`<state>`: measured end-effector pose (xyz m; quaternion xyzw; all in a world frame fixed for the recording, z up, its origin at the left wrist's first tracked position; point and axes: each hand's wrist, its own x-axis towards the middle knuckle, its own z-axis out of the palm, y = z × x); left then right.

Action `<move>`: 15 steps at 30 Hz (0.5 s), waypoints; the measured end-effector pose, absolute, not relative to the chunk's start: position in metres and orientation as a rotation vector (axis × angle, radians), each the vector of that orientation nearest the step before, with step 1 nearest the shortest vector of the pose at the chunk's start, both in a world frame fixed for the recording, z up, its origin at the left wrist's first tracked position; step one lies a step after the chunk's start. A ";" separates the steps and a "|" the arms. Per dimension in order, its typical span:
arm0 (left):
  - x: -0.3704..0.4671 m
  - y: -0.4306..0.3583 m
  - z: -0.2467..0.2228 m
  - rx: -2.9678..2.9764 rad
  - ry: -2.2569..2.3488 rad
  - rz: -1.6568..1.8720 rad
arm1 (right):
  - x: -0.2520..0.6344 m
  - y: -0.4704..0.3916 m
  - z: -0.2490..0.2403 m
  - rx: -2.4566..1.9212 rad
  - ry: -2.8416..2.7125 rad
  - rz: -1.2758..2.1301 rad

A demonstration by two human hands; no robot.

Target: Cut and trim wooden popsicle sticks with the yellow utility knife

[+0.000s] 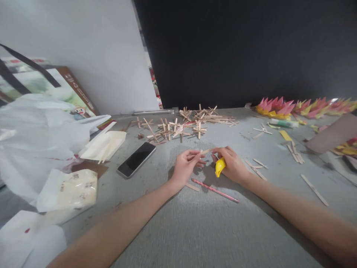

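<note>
A short wooden craft stick (205, 151) spans the gap between my two hands above the grey table. My left hand (187, 165) pinches its left end between thumb and fingers, the other fingers loosely curled. At the stick's right end are the fingertips of my right hand (230, 163). That hand also has a yellow plastic tool (220, 167) tucked in its palm; only a rounded, handle-like part shows, so its kind is unclear. Below the hands lie a pink pencil (216, 191) and another flat stick (192, 187), partly behind my left wrist.
Crossed stick pieces (169, 130) stand beyond my hands, with a stick pile (219, 118) behind. A phone (136, 159), tissue pack (74, 190) and white plastic bag (36, 130) lie left. Loose sticks (314, 190), a glue tube (283, 123) and folded-paper pieces (276, 108) are right.
</note>
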<state>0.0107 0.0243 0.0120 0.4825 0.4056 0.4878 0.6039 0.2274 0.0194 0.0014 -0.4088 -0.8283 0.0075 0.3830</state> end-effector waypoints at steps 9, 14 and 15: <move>0.011 0.021 0.017 1.132 0.913 1.123 | 0.229 0.022 -0.001 -1.184 -2.023 0.078; 0.012 0.018 0.019 1.198 0.880 1.091 | 0.231 0.023 -0.003 -1.190 -2.025 0.103; 0.012 0.018 0.020 1.213 0.875 1.088 | 0.232 0.023 -0.004 -1.185 -2.030 0.109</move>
